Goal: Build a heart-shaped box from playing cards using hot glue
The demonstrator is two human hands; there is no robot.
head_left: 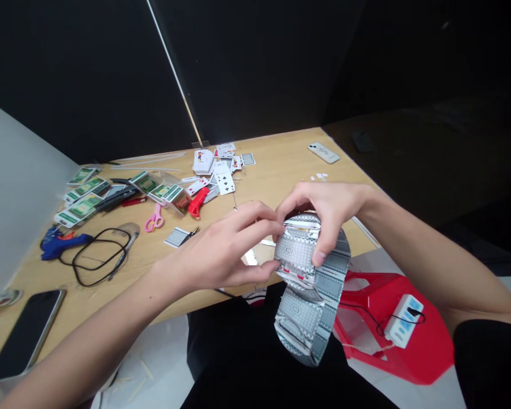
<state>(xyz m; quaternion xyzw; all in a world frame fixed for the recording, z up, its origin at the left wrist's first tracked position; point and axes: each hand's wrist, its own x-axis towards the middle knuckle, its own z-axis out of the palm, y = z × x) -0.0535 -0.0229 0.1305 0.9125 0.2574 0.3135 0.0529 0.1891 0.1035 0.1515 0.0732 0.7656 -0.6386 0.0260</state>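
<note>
A rounded structure built of grey-patterned playing cards (300,312) hangs in front of me above my lap, off the table's front edge. My right hand (330,213) grips its upper part, with the thumb pressed on the patterned face and the fingers over the top edge. On the left side my left hand (234,241) pinches the upper left edge between thumb and fingers. Red bits and white edges show in the gaps between the folded cards. The structure's far side is hidden.
On the wooden table (276,170) lie loose playing cards (225,180), pink scissors (154,218), a red tool (198,202), a blue glue gun (62,243), a black cable (100,264) and phones. A red stool (426,346) with a power strip (404,321) stands at right.
</note>
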